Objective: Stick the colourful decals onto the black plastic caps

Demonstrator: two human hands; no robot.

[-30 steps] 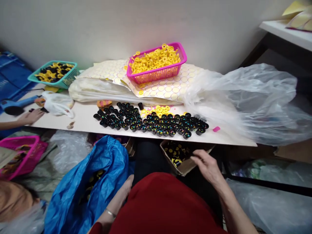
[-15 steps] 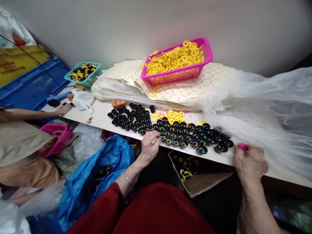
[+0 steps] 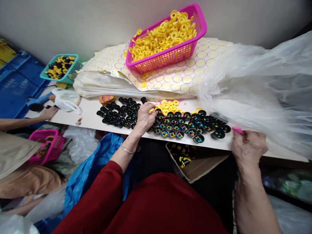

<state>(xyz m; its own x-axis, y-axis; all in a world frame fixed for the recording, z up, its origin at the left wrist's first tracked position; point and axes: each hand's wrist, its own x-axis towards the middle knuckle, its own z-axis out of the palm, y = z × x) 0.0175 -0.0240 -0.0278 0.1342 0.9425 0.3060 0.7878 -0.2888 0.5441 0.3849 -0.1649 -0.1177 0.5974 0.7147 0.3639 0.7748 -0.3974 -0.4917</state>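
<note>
My left hand (image 3: 145, 118) reaches over the middle of the black cups, fingers bent together beside the loose yellow rings (image 3: 168, 106). Whatever its fingertips may hold is hidden. At the right end of the table, my right hand (image 3: 249, 146) is closed on a small pink piece (image 3: 237, 129), which sticks out past the thumb and forefinger. Between the hands stand many small black cups (image 3: 179, 134), with colourful bits showing inside. More black cups (image 3: 114, 120) are grouped left of my left hand, several of them tilted.
A pink basket (image 3: 161, 61) heaped with yellow rings rests on sheets of round stickers (image 3: 184, 79). Clear plastic (image 3: 226, 87) covers the right back. A cardboard box (image 3: 202, 167) sits below the table edge. At far left, a co-worker's hand (image 3: 50, 112) lies near a teal basket (image 3: 70, 76).
My left hand has moved from the front edge of the cups up and left, toward the yellow rings. My right hand keeps the pink piece. The camera view has shifted.
</note>
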